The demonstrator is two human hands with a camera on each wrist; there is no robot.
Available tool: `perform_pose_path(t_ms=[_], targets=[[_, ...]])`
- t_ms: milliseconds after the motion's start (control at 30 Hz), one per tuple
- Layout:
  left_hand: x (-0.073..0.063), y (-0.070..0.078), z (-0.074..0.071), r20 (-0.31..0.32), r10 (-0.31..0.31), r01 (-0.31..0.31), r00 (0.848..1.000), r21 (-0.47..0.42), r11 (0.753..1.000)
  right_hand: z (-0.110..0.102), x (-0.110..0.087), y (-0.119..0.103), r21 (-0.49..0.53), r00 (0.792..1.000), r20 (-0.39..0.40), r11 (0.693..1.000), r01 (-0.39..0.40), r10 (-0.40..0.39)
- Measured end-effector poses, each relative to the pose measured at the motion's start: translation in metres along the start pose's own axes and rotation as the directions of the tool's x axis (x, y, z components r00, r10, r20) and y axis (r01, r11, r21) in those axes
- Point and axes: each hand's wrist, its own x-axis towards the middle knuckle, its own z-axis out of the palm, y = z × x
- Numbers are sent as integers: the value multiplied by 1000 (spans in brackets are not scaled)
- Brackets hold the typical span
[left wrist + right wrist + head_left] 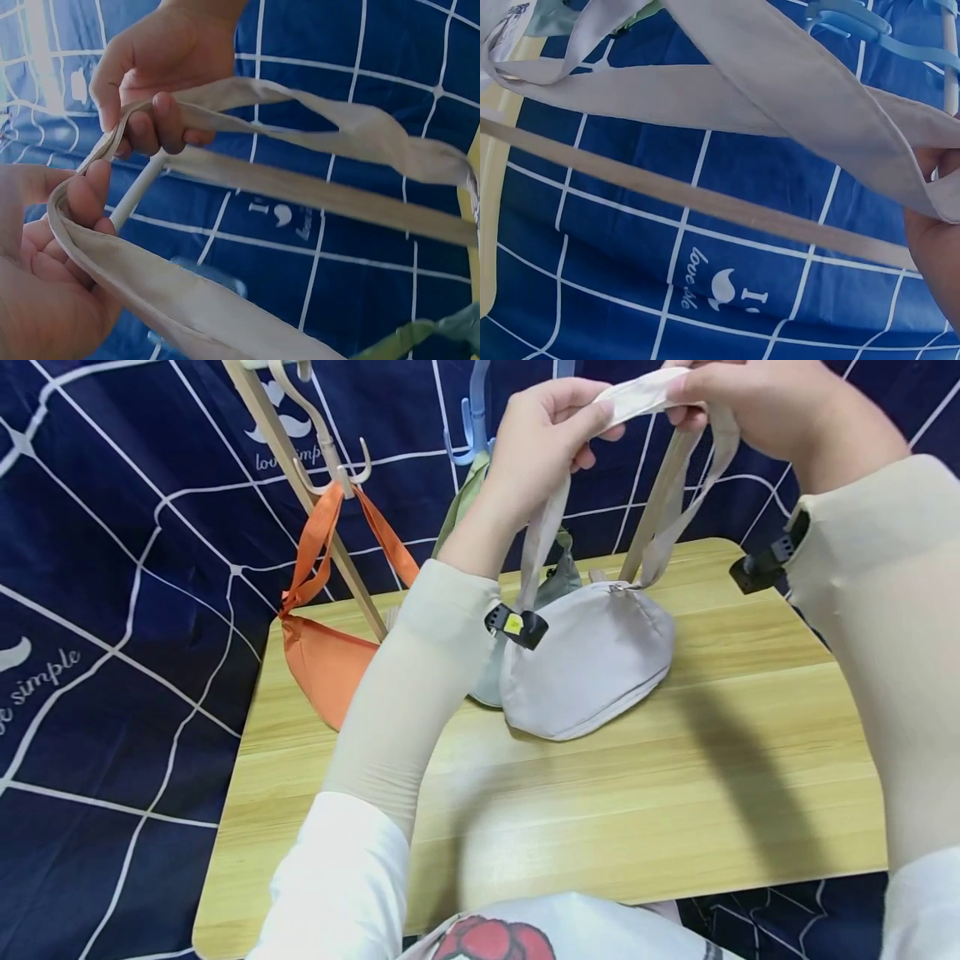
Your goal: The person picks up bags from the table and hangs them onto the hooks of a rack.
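Note:
A pale beige fabric bag (588,660) hangs by its wide strap (637,397) from both hands, its lower part at the tabletop. My left hand (551,431) pinches the strap between thumb and fingers at the top of the loop. A short way to the right, my right hand (750,406) grips the same strap; in the left wrist view its fingers (169,124) curl round the cloth. The strap's two sides run down from the hands to the bag, one of them twisted in the right wrist view. Only part of the right hand shows there.
An orange bag (326,664) hangs from a beige hook (341,477) on the left. Behind the beige bag, a grey-green bag (564,578) hangs by a green strap below a blue hook (472,431). Wooden posts (660,497) stand along the table's (675,827) back, before a dark blue gridded cloth.

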Motion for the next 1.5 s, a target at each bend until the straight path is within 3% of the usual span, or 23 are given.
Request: perform_pose_path(t_ms=[167, 433, 633, 900, 1067, 1333, 1500], targets=[[6, -7, -13, -29, 25, -25, 999, -13, 1000, 11, 10, -3, -39, 997, -39, 997, -63, 61], [13, -18, -24, -66, 30, -28, 997, 36, 999, 23, 18, 3, -52, 996, -88, 998, -36, 31], [19, -24, -25, -117, 7, -2, 993, 38, 999, 29, 23, 8, -46, 989, -141, 997, -61, 53], [25, -32, -17, -257, 3, 47, 966, 189, 981, 39, 26, 12, -129, 971, -222, 984, -121, 91], [27, -34, -13, -306, -4, 84, 952, 248, 965, 44, 29, 17, -151, 959, -266, 978, -141, 98], [28, -44, -9, -310, -85, 147, 947, 182, 972, 51, 31, 28, -227, 944, -298, 950, -214, 141], [26, -53, -8, -296, -100, 150, 950, 149, 977, 54, 27, 38, -184, 941, -297, 957, -223, 163]])
